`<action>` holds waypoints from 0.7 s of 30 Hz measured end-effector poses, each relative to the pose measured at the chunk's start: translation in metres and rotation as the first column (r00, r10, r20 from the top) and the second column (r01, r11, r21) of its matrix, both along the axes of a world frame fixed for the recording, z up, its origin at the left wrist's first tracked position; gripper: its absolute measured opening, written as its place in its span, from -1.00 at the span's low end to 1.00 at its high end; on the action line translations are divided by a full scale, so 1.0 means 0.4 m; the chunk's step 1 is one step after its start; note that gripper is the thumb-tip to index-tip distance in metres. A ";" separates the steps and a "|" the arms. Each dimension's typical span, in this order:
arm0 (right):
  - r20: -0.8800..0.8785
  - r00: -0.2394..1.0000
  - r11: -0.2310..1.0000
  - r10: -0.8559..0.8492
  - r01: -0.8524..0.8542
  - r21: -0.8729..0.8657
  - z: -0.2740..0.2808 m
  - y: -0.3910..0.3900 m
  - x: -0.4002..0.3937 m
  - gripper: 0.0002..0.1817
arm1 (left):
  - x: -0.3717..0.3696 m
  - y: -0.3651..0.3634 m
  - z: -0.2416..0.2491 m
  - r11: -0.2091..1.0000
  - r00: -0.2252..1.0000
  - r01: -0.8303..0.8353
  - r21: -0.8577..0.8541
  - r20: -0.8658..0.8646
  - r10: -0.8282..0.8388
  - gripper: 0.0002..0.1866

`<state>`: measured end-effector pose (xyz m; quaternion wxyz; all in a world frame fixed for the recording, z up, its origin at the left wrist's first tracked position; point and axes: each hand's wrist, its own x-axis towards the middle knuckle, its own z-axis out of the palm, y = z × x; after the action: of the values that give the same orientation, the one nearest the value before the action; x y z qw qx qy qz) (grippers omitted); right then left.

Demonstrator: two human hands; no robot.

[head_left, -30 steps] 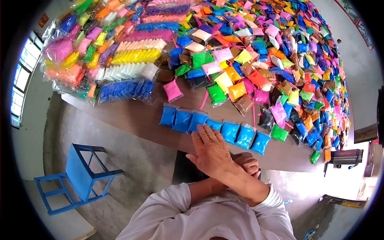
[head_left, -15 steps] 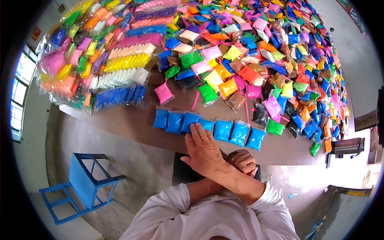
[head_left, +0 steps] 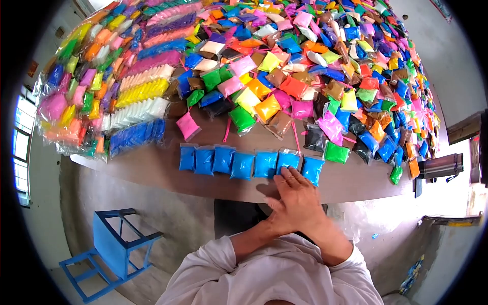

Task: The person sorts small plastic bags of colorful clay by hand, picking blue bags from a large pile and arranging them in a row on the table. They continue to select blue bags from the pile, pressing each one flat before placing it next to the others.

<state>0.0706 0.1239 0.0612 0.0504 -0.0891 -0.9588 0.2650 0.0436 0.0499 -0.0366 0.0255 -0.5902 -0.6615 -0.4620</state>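
Observation:
Several small clear bags of blue, soft-looking filling (head_left: pixel 242 165) lie side by side in a row near the table's front edge. My right hand (head_left: pixel 296 198) rests palm down at the right part of this row. Its fingers are stretched out, with the tips on a blue bag (head_left: pixel 287 160) second from the right end. The rightmost blue bag (head_left: pixel 312 170) lies just beside those fingers. My left hand (head_left: pixel 277 222) is tucked under my right hand and wrist, and its fingers are hidden.
A large heap of mixed-colour bags (head_left: pixel 295 86) covers the back and right of the table (head_left: pixel 223 189). Bundled bags (head_left: pixel 140 91) are stacked at the left. A metal flask (head_left: pixel 441 166) sits at the right edge. A blue chair (head_left: pixel 109 246) stands on the floor at left.
My right hand has moved along the row from the middle bags to the right ones, uncovering the middle bag. My left hand has gone further beneath it. The view has shifted slightly.

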 end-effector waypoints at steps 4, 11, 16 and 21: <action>-0.054 0.999 0.990 -0.001 0.009 0.144 -0.004 -0.029 -0.006 -0.37 | 0.004 0.002 0.010 1.000 1.000 -0.017 -0.009 -0.001 0.017 -0.81; -0.101 0.992 0.997 -0.081 0.083 0.009 0.026 0.036 0.042 -0.39 | 0.004 0.004 0.043 0.996 0.996 -0.085 -0.022 -0.026 0.085 -0.82; -0.235 0.949 0.976 -0.211 0.218 0.006 0.052 0.197 0.070 -0.51 | -0.001 -0.007 0.070 1.000 0.999 0.004 -0.019 0.036 -0.003 -0.86; -0.308 0.877 0.926 -0.370 0.373 -0.050 0.080 0.440 0.017 -0.71 | 0.000 -0.001 0.080 1.000 0.998 0.002 -0.030 0.061 -0.001 -0.87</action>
<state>0.0774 0.3000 0.0932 0.2515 -0.2282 -0.9051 0.2558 0.0434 0.0494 -0.0048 -0.0039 -0.5766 -0.6683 -0.4699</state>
